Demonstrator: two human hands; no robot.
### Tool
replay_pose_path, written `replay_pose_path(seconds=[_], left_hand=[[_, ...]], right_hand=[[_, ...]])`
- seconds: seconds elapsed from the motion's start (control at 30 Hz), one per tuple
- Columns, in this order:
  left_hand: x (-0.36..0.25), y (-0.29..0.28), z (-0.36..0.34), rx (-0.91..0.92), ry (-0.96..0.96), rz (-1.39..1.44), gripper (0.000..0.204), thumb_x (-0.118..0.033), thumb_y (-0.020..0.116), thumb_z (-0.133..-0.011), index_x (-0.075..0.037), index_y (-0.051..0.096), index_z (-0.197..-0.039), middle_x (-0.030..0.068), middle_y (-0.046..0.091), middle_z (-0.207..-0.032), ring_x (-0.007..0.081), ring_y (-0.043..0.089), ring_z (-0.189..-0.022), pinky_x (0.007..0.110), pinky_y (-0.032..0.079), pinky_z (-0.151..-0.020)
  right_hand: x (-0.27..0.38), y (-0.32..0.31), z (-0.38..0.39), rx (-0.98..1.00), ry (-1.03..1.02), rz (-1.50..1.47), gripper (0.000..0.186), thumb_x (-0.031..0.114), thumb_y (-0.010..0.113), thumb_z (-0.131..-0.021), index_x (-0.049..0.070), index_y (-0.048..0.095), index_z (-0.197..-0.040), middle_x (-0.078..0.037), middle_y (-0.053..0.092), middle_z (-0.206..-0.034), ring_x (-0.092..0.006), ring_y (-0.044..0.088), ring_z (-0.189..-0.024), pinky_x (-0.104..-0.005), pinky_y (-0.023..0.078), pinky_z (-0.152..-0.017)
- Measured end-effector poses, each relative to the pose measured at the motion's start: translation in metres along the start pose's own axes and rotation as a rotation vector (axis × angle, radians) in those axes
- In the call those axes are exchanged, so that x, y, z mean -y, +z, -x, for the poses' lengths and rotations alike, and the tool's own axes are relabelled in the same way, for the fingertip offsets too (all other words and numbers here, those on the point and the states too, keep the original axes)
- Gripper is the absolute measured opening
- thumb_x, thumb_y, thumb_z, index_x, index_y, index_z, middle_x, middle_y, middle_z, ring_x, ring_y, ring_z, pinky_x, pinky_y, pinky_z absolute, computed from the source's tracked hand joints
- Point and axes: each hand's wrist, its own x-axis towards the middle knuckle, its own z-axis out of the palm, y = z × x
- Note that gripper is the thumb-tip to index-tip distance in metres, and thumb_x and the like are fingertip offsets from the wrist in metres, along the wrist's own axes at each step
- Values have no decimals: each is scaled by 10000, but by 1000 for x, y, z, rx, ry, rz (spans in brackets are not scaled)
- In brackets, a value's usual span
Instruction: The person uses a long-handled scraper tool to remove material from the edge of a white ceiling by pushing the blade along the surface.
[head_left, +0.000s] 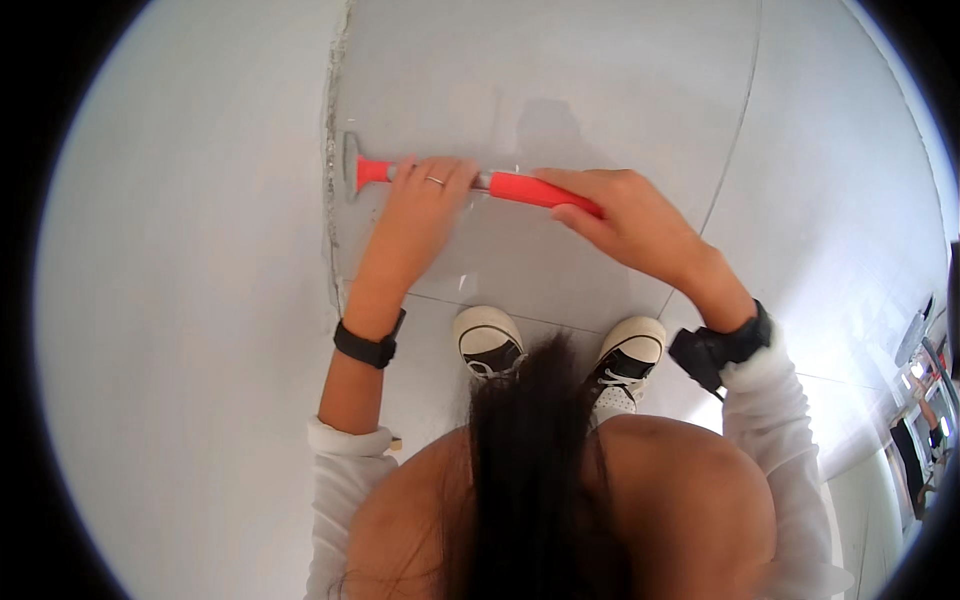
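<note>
A red-and-silver scraper (530, 191) lies crosswise in front of me, its flat grey head (350, 165) at a rough seam (331, 245). My left hand (424, 210) is closed on the silver shaft near the head, slightly blurred. My right hand (630, 225) grips the red handle at the other end, thumb along its underside. A dark band is on each wrist.
Grey tiles (630, 100) with thin joints lie under my black-and-white sneakers (625, 355). Left of the seam is a smooth white surface (190, 250). At the far right edge, a cluster of small objects (920, 400) is too distorted to make out.
</note>
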Motion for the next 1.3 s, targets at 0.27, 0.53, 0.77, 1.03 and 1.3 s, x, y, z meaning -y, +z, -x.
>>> replay_pose_path(seconds=[0.27, 0.53, 0.77, 1.03, 1.3], left_hand=[[24, -3, -10, -46, 29, -77, 325, 8, 590, -863, -69, 591, -1178, 98, 645, -1108, 297, 592, -1094, 507, 413, -1010], [32, -31, -17, -65, -5, -106, 354, 42, 580, -850, -64, 599, -1188, 93, 650, -1126, 295, 593, -1089, 488, 408, -1032], [18, -39, -11, -37, -32, 1, 364, 27, 577, -845, -67, 600, -1196, 87, 646, -1153, 293, 580, -1131, 524, 376, -1077], [39, -50, -4, -44, -96, 10, 375, -14, 598, -845, -85, 612, -1213, 73, 639, -1179, 282, 570, -1173, 562, 348, -1119], [63, -27, -15, 6, -41, 3, 396, 37, 661, -790, -77, 629, -1168, 81, 613, -1098, 324, 570, -1065, 541, 402, -1063]], right_hand=[[-7, 16, -19, -56, -14, -23, 353, 206, 626, -951, 46, 638, -1266, -207, 700, -955, -413, 640, -860, -462, 511, -758], [17, -7, -43, 57, 134, -12, 368, 202, 622, -953, 46, 630, -1287, -209, 700, -953, -417, 643, -858, -457, 511, -763], [26, -29, -28, 39, 58, -97, 370, 190, 619, -950, 52, 636, -1292, -215, 700, -960, -419, 642, -839, -468, 510, -744], [29, -4, -37, -2, -21, -54, 372, 177, 637, -937, 43, 633, -1284, -217, 697, -962, -415, 640, -833, -459, 515, -736], [15, 0, -54, 76, 48, -40, 387, 176, 645, -919, 74, 617, -1291, -193, 699, -943, -398, 640, -830, -464, 505, -730]])
